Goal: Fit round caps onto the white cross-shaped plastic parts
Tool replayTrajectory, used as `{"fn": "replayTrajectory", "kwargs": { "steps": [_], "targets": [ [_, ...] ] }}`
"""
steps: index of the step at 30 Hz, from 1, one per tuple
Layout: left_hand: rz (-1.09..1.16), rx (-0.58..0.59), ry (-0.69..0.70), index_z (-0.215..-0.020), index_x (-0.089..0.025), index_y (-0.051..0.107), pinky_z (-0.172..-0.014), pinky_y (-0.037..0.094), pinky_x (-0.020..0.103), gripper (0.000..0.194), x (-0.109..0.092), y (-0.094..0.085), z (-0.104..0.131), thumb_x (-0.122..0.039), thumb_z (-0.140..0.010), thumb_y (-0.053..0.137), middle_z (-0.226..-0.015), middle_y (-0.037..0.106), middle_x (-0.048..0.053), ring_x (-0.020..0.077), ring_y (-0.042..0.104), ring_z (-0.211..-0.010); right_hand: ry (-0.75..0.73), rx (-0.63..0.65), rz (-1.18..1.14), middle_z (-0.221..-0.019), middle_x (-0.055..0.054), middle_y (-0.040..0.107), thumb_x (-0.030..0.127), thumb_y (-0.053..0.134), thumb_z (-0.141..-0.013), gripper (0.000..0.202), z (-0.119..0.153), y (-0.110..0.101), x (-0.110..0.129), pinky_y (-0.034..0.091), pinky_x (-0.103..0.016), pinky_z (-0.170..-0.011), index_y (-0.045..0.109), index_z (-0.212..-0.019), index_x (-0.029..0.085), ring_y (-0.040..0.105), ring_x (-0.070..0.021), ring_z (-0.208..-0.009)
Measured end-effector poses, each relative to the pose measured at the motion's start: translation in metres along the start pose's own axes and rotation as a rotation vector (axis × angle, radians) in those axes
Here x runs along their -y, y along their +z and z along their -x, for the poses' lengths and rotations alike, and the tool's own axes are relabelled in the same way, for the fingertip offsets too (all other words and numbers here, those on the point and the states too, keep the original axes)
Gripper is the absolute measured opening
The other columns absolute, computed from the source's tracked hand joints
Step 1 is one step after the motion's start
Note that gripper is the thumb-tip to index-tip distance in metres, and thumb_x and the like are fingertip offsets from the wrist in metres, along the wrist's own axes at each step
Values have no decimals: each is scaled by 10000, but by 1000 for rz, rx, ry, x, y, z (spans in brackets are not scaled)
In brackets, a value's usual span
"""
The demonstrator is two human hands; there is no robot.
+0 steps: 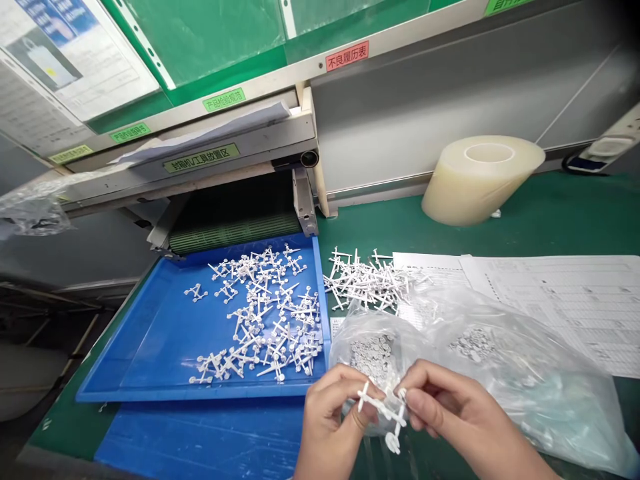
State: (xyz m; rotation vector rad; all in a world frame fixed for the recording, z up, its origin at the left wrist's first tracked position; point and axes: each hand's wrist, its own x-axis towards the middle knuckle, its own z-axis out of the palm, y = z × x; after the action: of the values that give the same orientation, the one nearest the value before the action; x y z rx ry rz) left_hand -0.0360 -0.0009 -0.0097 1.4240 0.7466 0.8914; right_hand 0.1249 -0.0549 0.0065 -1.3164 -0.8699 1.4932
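While 2 hands (385, 413) grip sprue (384, 408), red label (347, 56) reads 不良履历表.

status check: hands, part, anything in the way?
Left hand and right hand both pinch one white sprue. Clear bag just behind it. Blue tray of sprues to the left.

White plastic sprue piece (384, 412): thin branched runner with short cross-arms and small round ends, one disc hanging at the bottom. It is held tilted between the fingertips of both hands, just in front of a clear bag; small parts possibly attached, detail blurred.
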Motion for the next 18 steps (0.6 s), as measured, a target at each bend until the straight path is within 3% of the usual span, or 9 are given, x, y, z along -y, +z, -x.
{"fn": "replayTrajectory", "kwargs": {
  "steps": [2, 5, 8, 11, 14, 16, 18],
  "targets": [
    [63, -15, -70, -793, -203, 727, -496, 441, 184, 129, 3, 2, 2, -286, -807, 630, -729, 567, 29, 102, 545, -545, -173, -128, 241, -642, 4, 603, 398, 590, -821, 218, 5, -1, 0, 381, -246, -581, 644, -700, 225, 542, -146, -616],
    [116, -38, -117, -770, -185, 722, -460, 431, 164, 131, 5, 6, 3, -285, -795, 641, -732, 542, 18, 68, 514, -482, -310, -173, 381, -707, 4, 640, 307, 592, -829, 94, 9, -1, -3, 409, -250, -631, 659, -777, 266, 584, -165, -677],
    [92, -95, -135, -763, -186, 714, -475, 441, 162, 130, 4, 5, 1, -285, -797, 637, -738, 552, 20, 79, 512, -515, -179, -129, 90, -715, -2, 596, 399, 553, -841, 165, 5, -1, -6, 433, -242, -573, 611, -819, 247, 555, -153, -641],
    [25, -141, -116, -759, -185, 705, -509, 440, 172, 141, 3, 3, -1, -289, -807, 624, -739, 567, 25, 97, 521, -562, 18, 139, -232, -671, 17, 535, 504, 514, -834, 299, -1, 1, -12, 383, -199, -443, 558, -859, 209, 461, -95, -499],
    [-68, -148, -93, -781, -183, 700, -547, 431, 196, 144, 3, 3, -1, -287, -819, 608, -750, 580, 29, 109, 530, -581, 132, 265, -222, -630, 53, 485, 579, 546, -787, 390, -5, 4, -17, 224, -162, -367, 494, -797, 192, 275, -24, -384],
    [-85, -150, -110, -783, -175, 691, -551, 427, 203, 153, 5, 4, 0, -294, -822, 602, -756, 578, 27, 107, 533, -575, 129, 232, -133, -584, 71, 434, 614, 555, -758, 430, -6, 6, -18, 176, -179, -374, 467, -738, 193, 231, -30, -397],
    [-7, -141, -175, -763, -160, 668, -521, 421, 198, 176, 8, 7, 2, -319, -812, 612, -717, 567, 14, 97, 531, -530, 47, 161, -10, -575, 60, 423, 599, 533, -784, 423, -6, 7, -17, 225, -197, -426, 482, -700, 188, 292, -63, -463]
  ]
}}
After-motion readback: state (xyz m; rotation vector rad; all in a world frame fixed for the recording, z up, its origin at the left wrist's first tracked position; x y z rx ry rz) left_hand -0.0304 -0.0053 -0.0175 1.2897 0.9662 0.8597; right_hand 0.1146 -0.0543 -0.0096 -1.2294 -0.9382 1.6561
